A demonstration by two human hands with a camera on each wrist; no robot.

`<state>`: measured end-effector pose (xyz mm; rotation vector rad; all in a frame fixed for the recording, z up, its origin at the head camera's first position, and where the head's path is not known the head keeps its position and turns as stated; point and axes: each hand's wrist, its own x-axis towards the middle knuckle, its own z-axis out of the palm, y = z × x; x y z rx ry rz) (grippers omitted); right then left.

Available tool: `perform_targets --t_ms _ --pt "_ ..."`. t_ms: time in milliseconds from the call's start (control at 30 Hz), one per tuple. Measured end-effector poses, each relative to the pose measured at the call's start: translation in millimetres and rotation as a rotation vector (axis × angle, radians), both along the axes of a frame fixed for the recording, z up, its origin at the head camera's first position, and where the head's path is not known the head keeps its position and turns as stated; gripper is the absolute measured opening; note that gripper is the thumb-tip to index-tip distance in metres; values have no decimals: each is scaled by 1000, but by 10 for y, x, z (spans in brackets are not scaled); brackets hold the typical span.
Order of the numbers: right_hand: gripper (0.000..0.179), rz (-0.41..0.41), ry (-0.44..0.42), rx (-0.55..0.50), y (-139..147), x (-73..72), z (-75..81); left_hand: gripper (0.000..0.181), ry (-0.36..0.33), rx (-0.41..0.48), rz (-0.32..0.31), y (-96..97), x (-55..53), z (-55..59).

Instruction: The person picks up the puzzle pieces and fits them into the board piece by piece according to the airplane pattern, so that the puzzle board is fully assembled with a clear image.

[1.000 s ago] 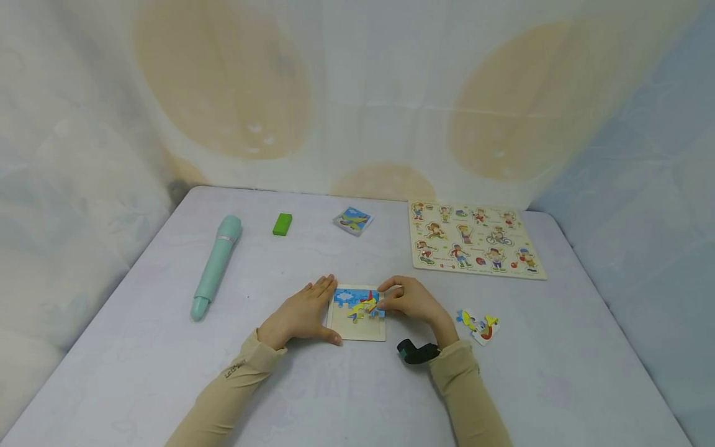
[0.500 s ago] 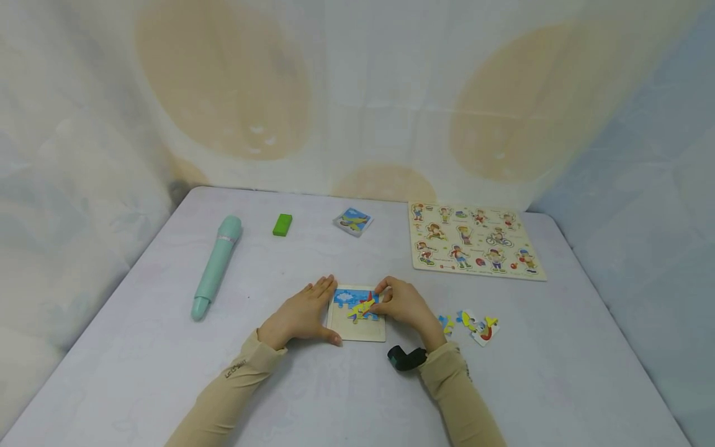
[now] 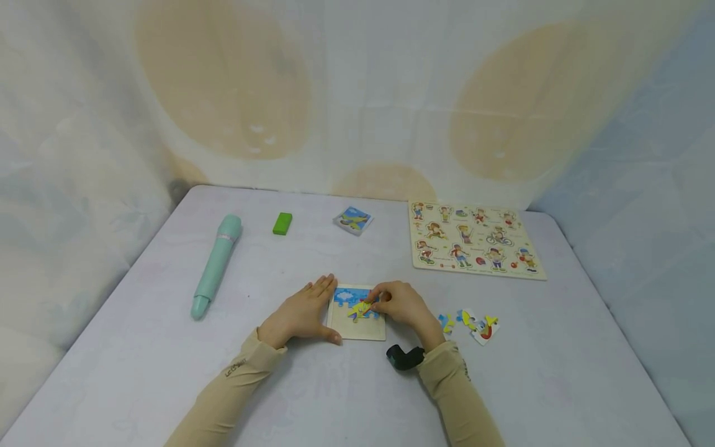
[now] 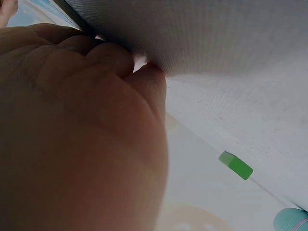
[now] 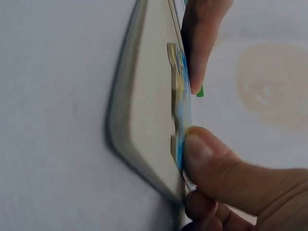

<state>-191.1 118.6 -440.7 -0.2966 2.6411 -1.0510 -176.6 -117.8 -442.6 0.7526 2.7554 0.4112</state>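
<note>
A square, pale wooden puzzle tray (image 3: 363, 333) lies between the left hand (image 3: 303, 313), straight-fingered with thumb spread at its left edge, and the right hand (image 3: 406, 306), whose bent digits touch blue-and-yellow jigsaw pieces (image 3: 353, 300) in its far half, though whether they pinch one I cannot tell.

The right grip (image 3: 401, 305) covers part of the airplane jigsaw (image 3: 362, 333); whether it pinches or only presses cannot be told. The head view's bottom edge crops both sleeves (image 3: 223, 391). Lettering (image 3: 483, 271) on the wooden peg puzzle (image 3: 475, 239) is too small to read.
</note>
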Motion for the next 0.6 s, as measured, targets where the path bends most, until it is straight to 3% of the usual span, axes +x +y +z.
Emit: perform_targets --t_ms 167,367,600 --pt "9 8 22 14 -27 3 1 122 2 -2 3 -18 -6 -3" --pt "6 4 16 -49 23 -17 -47 122 -5 -2 7 -31 -1 -27" --pt "18 -24 -61 -81 203 -44 -46 121 8 -7 -2 -14 -2 -19"
